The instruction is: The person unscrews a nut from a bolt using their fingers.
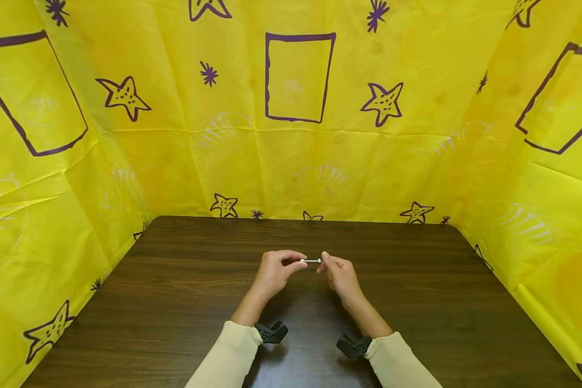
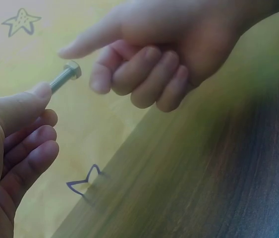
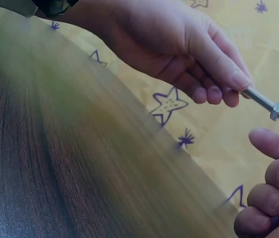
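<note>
A silver bolt (image 1: 312, 261) lies nearly level between the two hands above the table. The left hand (image 1: 274, 272) pinches one end of it between thumb and forefinger, covering that end. On the other end sits a hex nut (image 3: 277, 111), with a little of the bolt's tip showing past it. Close beside this nut is the right hand (image 1: 341, 277). Its thumb and forefinger stand apart around the nut, and a small gap shows in the left wrist view. The right hand's other fingers (image 2: 146, 77) are curled toward the palm and hold nothing.
Beneath the hands is a dark wood-grain table (image 1: 174, 302). Yellow cloth walls (image 1: 300, 151) with purple starfish drawings enclose its back and sides. Each wrist wears a black strap-on device, one at the left wrist (image 1: 271, 333) and one at the right wrist (image 1: 353, 346).
</note>
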A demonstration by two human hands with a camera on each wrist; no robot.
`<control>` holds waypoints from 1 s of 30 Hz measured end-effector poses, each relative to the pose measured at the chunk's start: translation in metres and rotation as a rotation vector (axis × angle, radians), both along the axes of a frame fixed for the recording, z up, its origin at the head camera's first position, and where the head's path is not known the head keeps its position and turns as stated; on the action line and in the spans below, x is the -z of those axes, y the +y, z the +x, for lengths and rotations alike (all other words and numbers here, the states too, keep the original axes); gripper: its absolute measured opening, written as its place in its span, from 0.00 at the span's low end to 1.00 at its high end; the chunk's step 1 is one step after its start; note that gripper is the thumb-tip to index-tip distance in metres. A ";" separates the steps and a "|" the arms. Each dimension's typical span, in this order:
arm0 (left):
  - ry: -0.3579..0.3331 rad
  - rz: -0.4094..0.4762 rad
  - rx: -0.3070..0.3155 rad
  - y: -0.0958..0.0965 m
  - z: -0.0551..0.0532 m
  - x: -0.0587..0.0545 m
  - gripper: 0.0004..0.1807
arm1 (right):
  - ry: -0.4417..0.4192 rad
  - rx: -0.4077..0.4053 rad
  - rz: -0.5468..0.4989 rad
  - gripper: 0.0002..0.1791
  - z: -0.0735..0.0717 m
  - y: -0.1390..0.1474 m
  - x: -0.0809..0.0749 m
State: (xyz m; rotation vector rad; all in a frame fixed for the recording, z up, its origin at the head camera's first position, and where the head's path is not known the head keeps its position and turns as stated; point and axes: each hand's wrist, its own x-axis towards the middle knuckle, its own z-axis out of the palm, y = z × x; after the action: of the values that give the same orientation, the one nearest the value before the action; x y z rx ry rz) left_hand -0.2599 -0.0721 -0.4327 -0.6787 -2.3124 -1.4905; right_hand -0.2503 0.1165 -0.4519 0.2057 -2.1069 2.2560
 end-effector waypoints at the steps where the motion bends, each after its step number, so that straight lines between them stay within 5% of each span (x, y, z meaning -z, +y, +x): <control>1: -0.001 0.000 -0.001 0.000 0.000 0.000 0.05 | -0.003 0.004 0.006 0.28 0.000 0.000 0.000; 19: -0.002 -0.002 -0.004 0.002 0.001 0.002 0.06 | -0.034 -0.085 -0.009 0.19 0.004 0.002 -0.011; 30: 0.016 0.025 0.004 0.000 0.000 0.001 0.06 | 0.110 -0.143 -0.123 0.12 0.001 0.004 0.000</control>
State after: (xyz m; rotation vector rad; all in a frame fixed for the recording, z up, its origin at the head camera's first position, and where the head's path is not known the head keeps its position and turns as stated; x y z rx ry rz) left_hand -0.2599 -0.0717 -0.4332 -0.6861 -2.2781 -1.5072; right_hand -0.2489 0.1203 -0.4516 0.4777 -1.9498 2.3819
